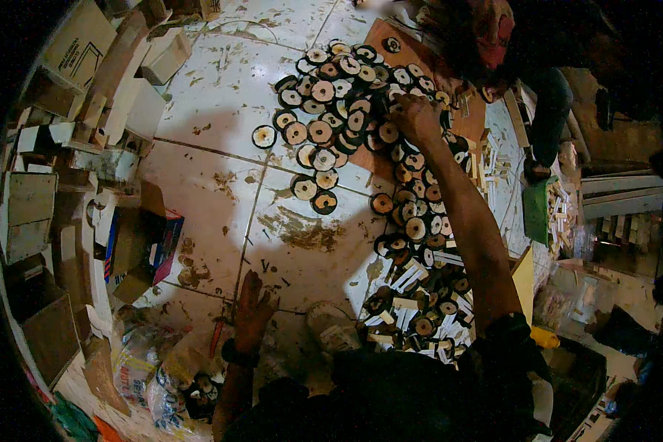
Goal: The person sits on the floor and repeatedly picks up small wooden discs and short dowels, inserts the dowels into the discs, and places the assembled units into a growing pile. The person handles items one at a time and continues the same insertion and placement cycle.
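My right arm reaches forward over a spread pile of round black-edged discs (pixel 322 132) with pale faces and small centre holes. At the far part of the pile, my right hand (pixel 418 121) is closed downward among the discs. Its fingertips are partly hidden, so what they grip does not show clearly. My left hand (pixel 254 309), a dark band at its wrist, hangs low over the tiled floor with its fingers apart and nothing in them. A single disc (pixel 264 136) lies at the pile's left edge.
Discs mixed with pale strips (pixel 409 276) lie close by my right side. A green crate (pixel 538 210) of strips stands at the right. Cardboard boxes (pixel 136 247) and a plastic bag (pixel 144 361) line the left. Another person's dark-clothed leg (pixel 552 110) is at the far right.
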`<state>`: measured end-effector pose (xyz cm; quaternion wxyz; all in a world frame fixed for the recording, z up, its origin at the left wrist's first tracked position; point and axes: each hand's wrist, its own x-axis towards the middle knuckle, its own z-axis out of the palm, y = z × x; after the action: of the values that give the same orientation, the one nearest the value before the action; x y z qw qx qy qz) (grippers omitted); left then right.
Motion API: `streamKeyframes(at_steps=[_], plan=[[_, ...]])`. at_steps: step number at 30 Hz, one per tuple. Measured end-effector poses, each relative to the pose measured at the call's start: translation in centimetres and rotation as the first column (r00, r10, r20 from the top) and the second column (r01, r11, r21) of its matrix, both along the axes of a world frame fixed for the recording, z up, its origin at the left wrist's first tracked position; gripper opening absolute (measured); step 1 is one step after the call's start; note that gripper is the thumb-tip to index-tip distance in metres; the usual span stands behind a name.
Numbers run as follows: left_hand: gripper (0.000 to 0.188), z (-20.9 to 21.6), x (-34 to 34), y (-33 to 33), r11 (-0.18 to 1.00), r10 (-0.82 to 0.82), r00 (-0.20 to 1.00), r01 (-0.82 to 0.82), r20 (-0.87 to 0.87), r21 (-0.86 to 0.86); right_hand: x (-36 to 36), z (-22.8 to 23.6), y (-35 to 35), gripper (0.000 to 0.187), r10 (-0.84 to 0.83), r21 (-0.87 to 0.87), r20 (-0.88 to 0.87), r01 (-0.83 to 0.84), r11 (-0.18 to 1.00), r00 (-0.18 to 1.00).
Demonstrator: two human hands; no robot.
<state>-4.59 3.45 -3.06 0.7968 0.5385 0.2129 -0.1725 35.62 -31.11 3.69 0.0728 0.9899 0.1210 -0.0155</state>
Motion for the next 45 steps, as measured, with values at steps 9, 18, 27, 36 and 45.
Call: streamKeyframes(at_steps=[9,18,27,36,45], plan=[[0.076,0.0,-0.2,0.4,0.999,0.021,1.0,-0.021,-0.003,0.037,0.3,0.3,-0.9,0.057,0.148,-0.243,-0.012,-0.147,0.959,0.989],[0.071,0.6,-0.2,0.7,0.999,0.019,0.996,-0.014,-0.085,0.048,0.4,1.1,-0.4,0.057,0.119,0.146,0.149,-0.141,0.979,0.982],[0.069,1.5,-0.3,1.3,0.999,0.028,0.991,-0.022,-0.128,0.048,1.3,-2.2,5.1,0.07,-0.077,0.203,0.094,0.057,0.978,0.993],[0.062,0.3,-1.2,1.2,0.963,-0.022,1.0,0.024,-0.011,0.267,-0.6,-2.3,4.8,0.049,0.011,0.294,0.349,-0.12,0.948,0.937],[0.049,1.4,-0.5,0.1,0.953,0.08,0.988,-0.037,-0.133,0.299,-21.1,-5.3,8.5,0.028,0.19,0.721,-0.235,0.04,0.691,0.953]])
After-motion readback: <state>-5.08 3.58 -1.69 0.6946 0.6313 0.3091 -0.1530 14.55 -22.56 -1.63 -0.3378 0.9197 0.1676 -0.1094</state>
